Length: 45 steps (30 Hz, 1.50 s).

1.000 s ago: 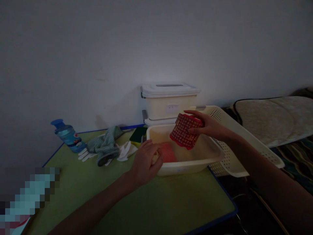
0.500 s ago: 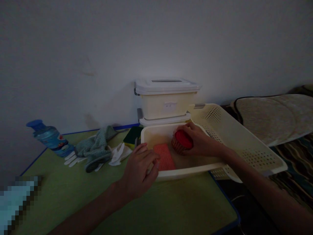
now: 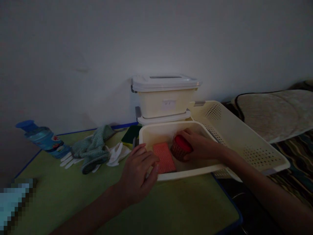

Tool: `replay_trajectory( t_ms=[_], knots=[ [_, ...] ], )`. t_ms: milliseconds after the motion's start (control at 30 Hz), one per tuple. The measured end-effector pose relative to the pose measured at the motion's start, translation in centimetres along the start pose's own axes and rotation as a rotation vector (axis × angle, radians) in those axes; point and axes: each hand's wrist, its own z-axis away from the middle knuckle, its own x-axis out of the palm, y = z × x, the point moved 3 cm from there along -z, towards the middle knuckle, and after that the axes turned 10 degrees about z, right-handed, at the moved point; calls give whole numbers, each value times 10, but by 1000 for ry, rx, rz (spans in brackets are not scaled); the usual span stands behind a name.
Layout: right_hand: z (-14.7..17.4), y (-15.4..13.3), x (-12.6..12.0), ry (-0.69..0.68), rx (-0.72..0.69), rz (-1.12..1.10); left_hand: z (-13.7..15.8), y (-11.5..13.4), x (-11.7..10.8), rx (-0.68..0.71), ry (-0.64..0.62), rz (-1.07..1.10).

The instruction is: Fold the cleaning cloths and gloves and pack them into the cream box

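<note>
Fingers of my right hand (image 3: 201, 147) are clamped around the side of a red patterned container (image 3: 179, 151), its plain red end tilted up and toward me. The container is inside an open cream tub (image 3: 186, 175), right of a coral-coloured textured block (image 3: 163, 157) that lies beside it. My thumb presses the near side and my other fingers wrap over the far side.

My left hand (image 3: 138, 173) is at the near left corner of the tub, its fingers bent and close together. I cannot tell whether they grip the rim or anything else, as the back of my hand hides the palm.

The tub sits on a green table (image 3: 171, 209) with a blue edge. Just behind it stands a cream box (image 3: 156, 101) with a white lid, on top of another lid. To the right, a perforated cream basket (image 3: 237, 140) stretches out near a pale cushion (image 3: 276, 112). Left of the tub lie a green and yellow sponge (image 3: 131, 133), white gloves (image 3: 117, 154) and a crumpled grey-green knit (image 3: 94, 147); farther left, a blue bottle (image 3: 47, 140) leans.
</note>
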Motion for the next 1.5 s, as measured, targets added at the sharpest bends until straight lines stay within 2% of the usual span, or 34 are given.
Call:
replay_trajectory(
  t_ms=[167, 333, 400, 533, 667, 900, 1500],
  knots=[
    [1, 0, -3, 35, 11, -52, 0, 1, -1, 16, 2, -6],
    [1, 5, -16, 255, -45, -138, 0, 1, -1, 46, -4, -10],
    [3, 7, -19, 288, -89, -182, 0, 0, -1, 44, 0, -11],
    [6, 8, -16, 222, -144, -163, 1, -1, 0, 69, 6, -22],
    [7, 5, -14, 157, -159, -112, 3, -2, 1, 130, 78, -32],
    [3, 2, -14, 126, -145, -97, 4, -3, 2, 201, 158, -14],
    [-3, 5, -8, 122, -98, -12, 4, -4, 3, 210, 169, -26]
  ],
)
